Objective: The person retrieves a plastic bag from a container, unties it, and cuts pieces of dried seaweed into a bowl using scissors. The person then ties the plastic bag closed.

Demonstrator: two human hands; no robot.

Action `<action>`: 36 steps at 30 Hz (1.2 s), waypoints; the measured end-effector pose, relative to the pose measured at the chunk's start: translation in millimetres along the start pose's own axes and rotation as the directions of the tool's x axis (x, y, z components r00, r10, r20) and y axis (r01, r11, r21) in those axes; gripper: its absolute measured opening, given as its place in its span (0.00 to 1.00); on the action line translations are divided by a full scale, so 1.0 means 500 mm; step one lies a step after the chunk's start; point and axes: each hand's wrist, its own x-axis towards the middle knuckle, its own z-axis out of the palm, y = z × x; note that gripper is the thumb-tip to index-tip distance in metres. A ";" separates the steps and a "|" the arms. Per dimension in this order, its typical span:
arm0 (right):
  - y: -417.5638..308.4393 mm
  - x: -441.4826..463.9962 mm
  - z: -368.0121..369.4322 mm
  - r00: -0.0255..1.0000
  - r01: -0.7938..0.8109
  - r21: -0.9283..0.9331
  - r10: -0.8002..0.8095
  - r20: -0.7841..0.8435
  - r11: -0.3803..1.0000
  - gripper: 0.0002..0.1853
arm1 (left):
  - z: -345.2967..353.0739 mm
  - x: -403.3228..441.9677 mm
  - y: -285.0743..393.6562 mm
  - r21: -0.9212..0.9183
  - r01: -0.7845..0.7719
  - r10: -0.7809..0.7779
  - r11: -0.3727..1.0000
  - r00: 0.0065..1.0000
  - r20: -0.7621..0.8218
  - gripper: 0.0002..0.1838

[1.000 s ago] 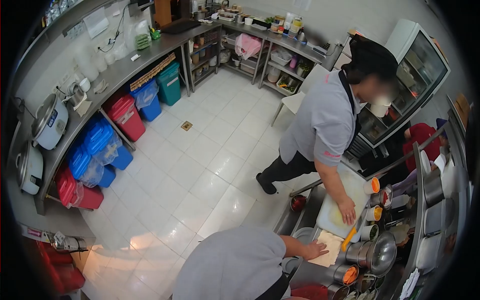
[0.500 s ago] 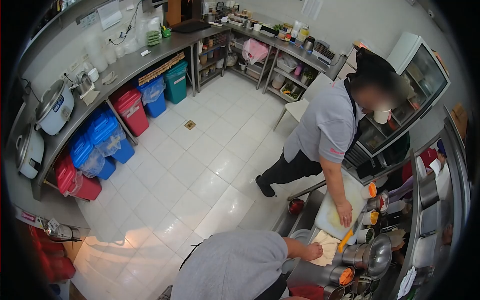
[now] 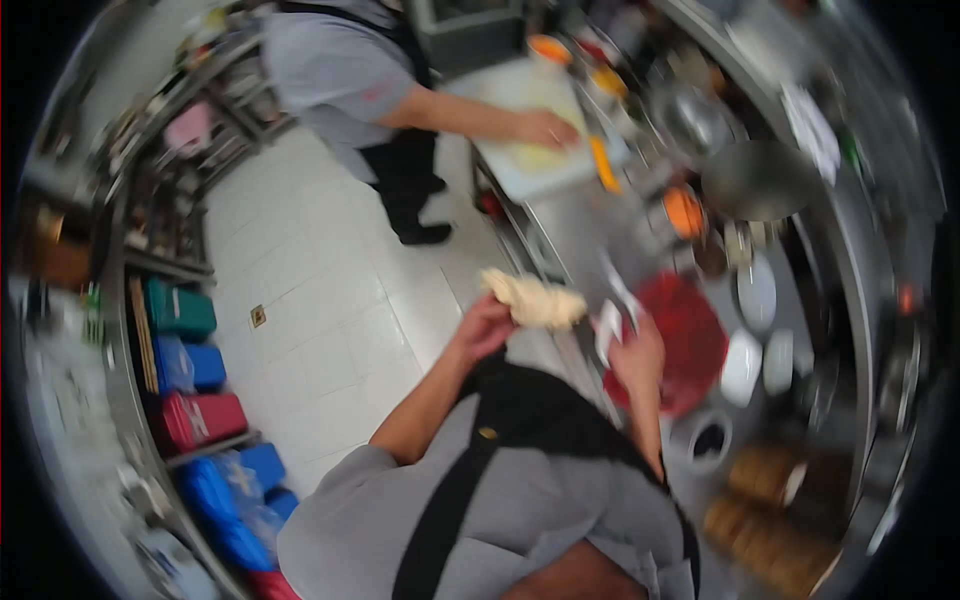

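Note:
My left hand (image 3: pixel 486 328) is closed around one end of a bunched cream cloth (image 3: pixel 535 303), held up in front of my apron by the counter edge. My right hand (image 3: pixel 637 352) is closed on a white and silvery thing (image 3: pixel 607 328). Its narrow part points away from me; motion blur hides its exact kind. Behind my right hand lies a round red item (image 3: pixel 690 345) on the steel counter (image 3: pixel 590 235). A white cutting board (image 3: pixel 530 180) with an orange-handled tool (image 3: pixel 603 165) lies farther along the counter.
A co-worker's hand (image 3: pixel 548 130) rests on the cutting board. Tubs and an orange-filled container (image 3: pixel 684 212) line the counter's back. White dishes (image 3: pixel 741 367) stand to the right. Lidded bins (image 3: pixel 200 418) line the left side.
The view has swung round and down. The cream cloth, flat on the counter under a hand before, is now lifted and bunched in my left hand. My right hand now shows with the white thing.

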 end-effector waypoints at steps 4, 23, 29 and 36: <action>-0.051 -0.008 0.067 0.967 0.242 -0.206 -0.219 0.127 0.948 0.28 | 0.111 0.025 -0.068 0.261 -0.231 0.271 0.937 0.954 -0.129 0.23; 0.115 -0.271 -0.121 0.781 -0.472 0.345 0.567 -0.264 0.811 0.18 | -0.075 0.411 -0.066 0.599 -0.352 -0.231 -0.719 0.934 0.272 0.28; 0.085 -0.385 -0.100 0.572 -0.630 0.336 0.711 -0.409 0.700 0.19 | -0.149 0.570 -0.066 0.233 -0.419 -0.401 -0.878 0.908 0.120 0.37; 0.077 -0.454 -0.021 0.431 -0.681 0.474 0.829 -0.358 0.559 0.16 | 0.150 0.454 -0.083 0.871 -0.466 -0.268 -0.156 0.869 0.417 0.25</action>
